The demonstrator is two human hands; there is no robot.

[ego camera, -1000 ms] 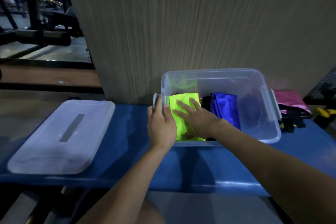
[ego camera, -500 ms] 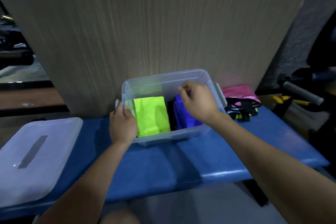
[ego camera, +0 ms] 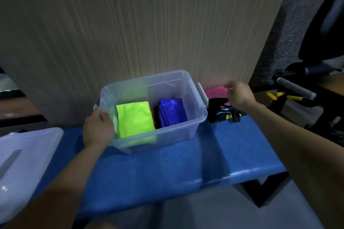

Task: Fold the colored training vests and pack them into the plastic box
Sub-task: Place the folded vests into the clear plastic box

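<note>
The left hand [ego camera: 97,129] is clamped on the left rim of the clear plastic box [ego camera: 163,135], thumb hooked over the edge and fingers wrapped down the outer wall. Inside the box, just beside that hand, lies a folded neon-green vest [ego camera: 135,119], and to its right, with a dark gap between, a folded blue vest [ego camera: 172,111]. The box stands on the blue surface [ego camera: 167,171], close against a tan panel behind it. The right hand [ego camera: 239,94] hangs in the air past the box's right handle, loosely curled and empty, above a pile of unfolded vests [ego camera: 221,106] in pink, black and yellow at the right end of the surface. At the far left edge of the surface lies the box's translucent lid [ego camera: 24,156], well apart from the box.
</note>
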